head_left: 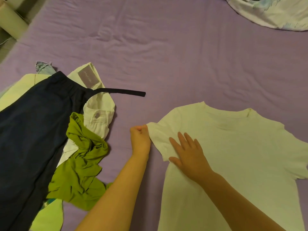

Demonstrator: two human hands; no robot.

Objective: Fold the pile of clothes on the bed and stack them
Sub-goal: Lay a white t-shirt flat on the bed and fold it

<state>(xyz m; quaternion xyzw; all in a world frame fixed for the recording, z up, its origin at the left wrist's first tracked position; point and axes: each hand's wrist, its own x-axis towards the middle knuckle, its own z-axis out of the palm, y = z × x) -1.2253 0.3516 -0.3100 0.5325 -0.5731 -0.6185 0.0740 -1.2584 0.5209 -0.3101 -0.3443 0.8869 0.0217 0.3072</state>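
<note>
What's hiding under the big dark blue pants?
Under the dark blue pants peek white jeans, a crumpled green garment, pale yellow-green cloth and a bit of light blue fabric. How much more lies beneath is covered.

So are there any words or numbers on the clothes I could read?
Purple patch on the waistband of the white jeans: it has faint writing, too small and blurred to read.
Metal button on the white jeans: any marking is too small to tell.
White T-shirt, dark trousers, green garment: no words or numbers show.
</note>
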